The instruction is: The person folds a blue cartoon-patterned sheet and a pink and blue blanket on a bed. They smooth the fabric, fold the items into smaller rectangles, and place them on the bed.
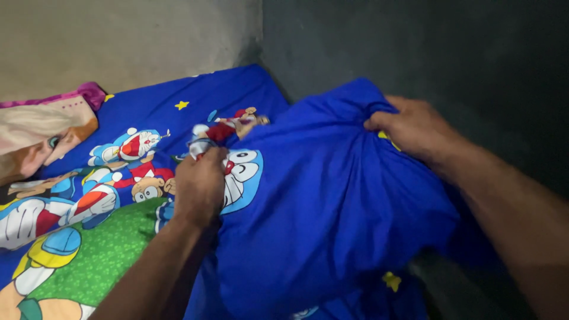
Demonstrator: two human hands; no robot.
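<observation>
— Two hands on one pillow (332, 207), blue cover, cartoon print.

— Left hand (200, 186)?

— Curled into a fist, knuckles up, bunching cover cloth at the pillow's near-left edge, right beside the printed cartoon face. Fingertips tucked under, hidden.

— Right hand (415, 127)?

— Clamped on the far corner, fingers pressed together and folded over a gathered pucker of cloth. Yellow star print just under the palm.

— Lie of the pillow?

— Propped up off the bed, tilted, long axis running from far-right corner down toward the near edge of the view. Resting partly on the bedsheet (154, 112), partly over the dark gap beside the bed.

— Which way from the fingers?

— Bulk of it between the two hands and below them; from the left fist, off to the right; from the right hand, down and to the left. Neither hand clearly nearer the middle: both at edges, on opposite sides.

— Anything else around?

— Same cartoon print on the sheet, with a green patch near the left forearm. Second pillow (41, 133), pink and cream, at far left, well apart. Pale wall (118, 41) behind, dark wall (444, 47) at right.
</observation>
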